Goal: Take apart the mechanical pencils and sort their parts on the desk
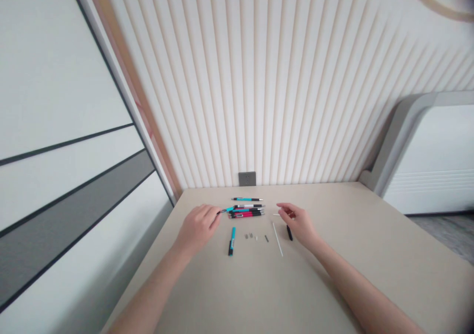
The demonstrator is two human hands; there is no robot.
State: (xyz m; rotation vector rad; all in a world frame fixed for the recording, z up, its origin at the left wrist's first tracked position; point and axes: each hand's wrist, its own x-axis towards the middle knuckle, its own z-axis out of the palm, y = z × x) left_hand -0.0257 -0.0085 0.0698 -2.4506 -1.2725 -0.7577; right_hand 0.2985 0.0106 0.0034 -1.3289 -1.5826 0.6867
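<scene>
Our forearms (157, 282) lie nearest; our left hand (199, 228) pinches a blue-and-black pen (229, 209) by the far pens' (247, 215) left ends; whether our right hand (300, 225) grips anything, we cannot tell.

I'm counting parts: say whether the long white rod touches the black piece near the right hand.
Apart: the head view shows tabletop between the white rod and black piece.

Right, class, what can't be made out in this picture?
Head view:
Blue-and-black pen part: one end hidden by the left hand.
Short white rod: one end hidden by the right hand; grip unclear.
Grey pieces: too small to identify.
Print on the loose blue pen barrel: too small and blurred.
Curved gold trim: cut off by the top edge.
</scene>
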